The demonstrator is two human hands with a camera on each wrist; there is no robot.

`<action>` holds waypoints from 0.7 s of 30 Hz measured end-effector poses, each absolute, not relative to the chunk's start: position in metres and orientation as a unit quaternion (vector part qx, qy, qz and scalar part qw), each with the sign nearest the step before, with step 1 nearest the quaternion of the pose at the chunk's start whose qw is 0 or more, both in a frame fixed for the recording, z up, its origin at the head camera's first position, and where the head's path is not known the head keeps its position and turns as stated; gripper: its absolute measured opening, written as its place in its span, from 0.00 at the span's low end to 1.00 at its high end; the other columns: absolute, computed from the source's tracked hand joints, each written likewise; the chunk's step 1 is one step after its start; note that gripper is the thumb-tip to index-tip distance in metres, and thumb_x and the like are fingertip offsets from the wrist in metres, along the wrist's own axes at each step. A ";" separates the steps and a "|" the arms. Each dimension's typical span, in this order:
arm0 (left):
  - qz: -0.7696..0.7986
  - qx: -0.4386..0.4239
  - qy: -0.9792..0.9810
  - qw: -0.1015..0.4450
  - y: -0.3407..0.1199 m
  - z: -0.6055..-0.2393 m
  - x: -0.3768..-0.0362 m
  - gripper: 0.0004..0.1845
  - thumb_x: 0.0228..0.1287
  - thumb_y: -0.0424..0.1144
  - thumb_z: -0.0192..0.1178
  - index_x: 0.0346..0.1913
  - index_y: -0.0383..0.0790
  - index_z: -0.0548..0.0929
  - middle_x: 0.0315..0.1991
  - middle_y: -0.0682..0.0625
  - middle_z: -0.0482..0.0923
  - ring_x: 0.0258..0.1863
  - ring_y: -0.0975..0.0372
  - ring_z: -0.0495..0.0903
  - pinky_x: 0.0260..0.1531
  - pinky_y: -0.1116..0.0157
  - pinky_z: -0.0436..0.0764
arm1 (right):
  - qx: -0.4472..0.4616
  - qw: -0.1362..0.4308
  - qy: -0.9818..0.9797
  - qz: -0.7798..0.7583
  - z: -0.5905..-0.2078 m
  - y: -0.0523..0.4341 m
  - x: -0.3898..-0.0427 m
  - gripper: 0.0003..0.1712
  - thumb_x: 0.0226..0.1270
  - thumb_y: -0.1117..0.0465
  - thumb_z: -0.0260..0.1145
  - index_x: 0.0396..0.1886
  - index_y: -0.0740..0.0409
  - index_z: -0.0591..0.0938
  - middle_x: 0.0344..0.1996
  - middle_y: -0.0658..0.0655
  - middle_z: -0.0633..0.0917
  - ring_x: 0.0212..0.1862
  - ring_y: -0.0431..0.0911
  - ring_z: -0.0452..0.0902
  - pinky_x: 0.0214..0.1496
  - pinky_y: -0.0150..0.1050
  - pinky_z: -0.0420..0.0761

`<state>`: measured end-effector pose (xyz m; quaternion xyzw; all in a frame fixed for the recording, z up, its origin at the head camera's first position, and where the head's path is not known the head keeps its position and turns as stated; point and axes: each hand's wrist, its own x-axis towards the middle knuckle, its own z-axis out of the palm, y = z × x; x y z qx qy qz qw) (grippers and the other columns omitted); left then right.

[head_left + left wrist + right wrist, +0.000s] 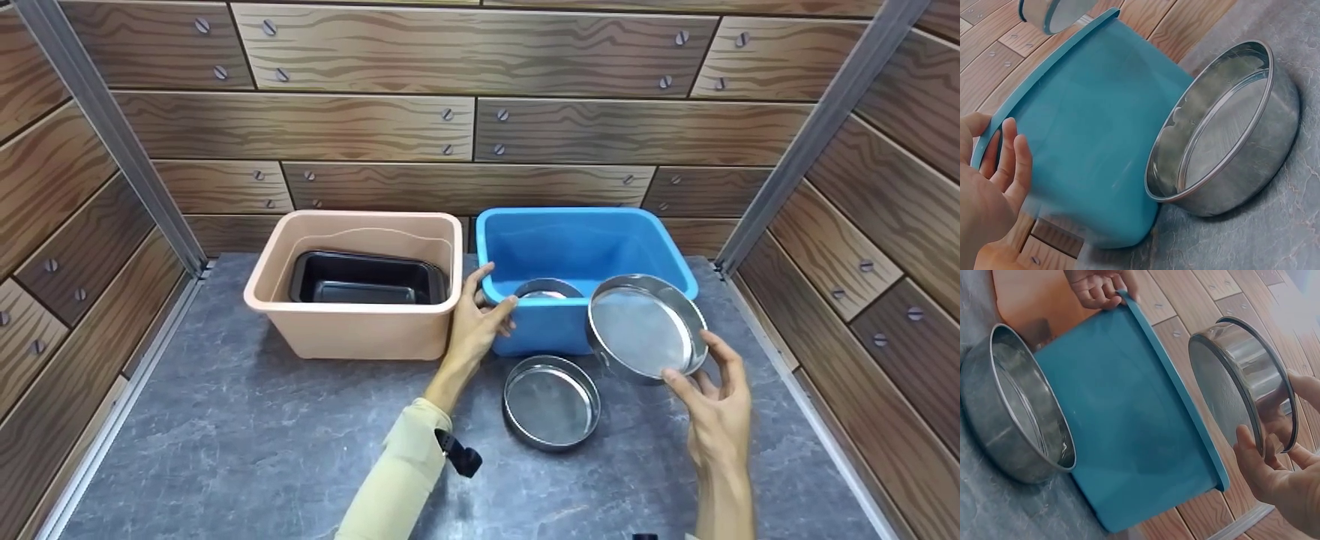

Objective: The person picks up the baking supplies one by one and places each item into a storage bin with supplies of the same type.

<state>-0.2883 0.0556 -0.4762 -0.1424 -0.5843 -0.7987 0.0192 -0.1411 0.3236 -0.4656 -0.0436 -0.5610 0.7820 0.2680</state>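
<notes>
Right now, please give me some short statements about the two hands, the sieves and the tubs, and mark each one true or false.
1. The right hand holds a round metal sieve tilted in the air. True.
2. The left hand rests flat on the grey tabletop. False: its fingers are at the near left rim of the blue tub.
3. A second sieve lies on the tabletop in front of the blue tub. True.
4. The beige tub holds nothing. False: a black tray sits in it.
5. The blue tub holds a round metal thing. True.
</notes>
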 end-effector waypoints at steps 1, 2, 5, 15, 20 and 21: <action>-0.798 -0.142 -0.585 0.020 0.055 -0.476 -0.288 0.37 0.59 0.28 0.66 0.71 0.37 0.63 0.27 0.42 0.78 0.17 0.54 0.80 0.17 0.57 0.81 | -0.043 0.266 -0.562 0.782 -0.464 0.323 -0.144 0.42 0.51 0.86 0.64 0.68 0.63 0.67 0.66 0.60 0.63 0.65 0.59 0.65 0.55 0.39 0.81; -0.798 -0.142 -0.586 0.020 0.055 -0.476 -0.288 0.37 0.60 0.28 0.66 0.71 0.38 0.63 0.27 0.42 0.78 0.17 0.54 0.80 0.17 0.57 0.81 | -0.040 0.264 -0.564 0.782 -0.462 0.323 -0.147 0.42 0.52 0.86 0.64 0.68 0.63 0.67 0.66 0.60 0.63 0.65 0.59 0.65 0.55 0.39 0.81; -0.798 -0.143 -0.585 0.022 0.055 -0.476 -0.289 0.37 0.60 0.28 0.66 0.71 0.38 0.63 0.27 0.41 0.77 0.17 0.54 0.79 0.17 0.57 0.80 | -0.032 0.261 -0.571 0.778 -0.457 0.322 -0.158 0.42 0.52 0.85 0.65 0.68 0.62 0.68 0.65 0.60 0.64 0.63 0.59 0.67 0.55 0.39 0.81; -0.800 -0.139 -0.582 0.037 0.061 -0.498 -0.306 0.37 0.60 0.28 0.66 0.71 0.42 0.64 0.25 0.44 0.78 0.15 0.57 0.78 0.13 0.64 0.78 | -0.009 0.283 -0.613 0.737 -0.450 0.308 -0.206 0.41 0.53 0.80 0.70 0.68 0.61 0.69 0.65 0.62 0.67 0.56 0.59 0.72 0.52 0.34 0.82; -0.792 -0.141 -0.593 0.044 0.062 -0.501 -0.307 0.36 0.60 0.29 0.66 0.70 0.43 0.64 0.25 0.47 0.78 0.14 0.60 0.78 0.13 0.63 0.78 | -0.017 0.300 -0.633 0.713 -0.454 0.303 -0.227 0.39 0.56 0.74 0.71 0.68 0.61 0.70 0.65 0.58 0.68 0.54 0.61 0.71 0.50 0.31 0.80; -0.791 -0.141 -0.594 0.044 0.062 -0.501 -0.307 0.36 0.60 0.29 0.66 0.70 0.43 0.65 0.25 0.47 0.78 0.14 0.59 0.78 0.13 0.62 0.78 | -0.018 0.300 -0.636 0.711 -0.455 0.302 -0.230 0.39 0.56 0.74 0.71 0.68 0.61 0.70 0.65 0.59 0.69 0.54 0.61 0.71 0.50 0.31 0.80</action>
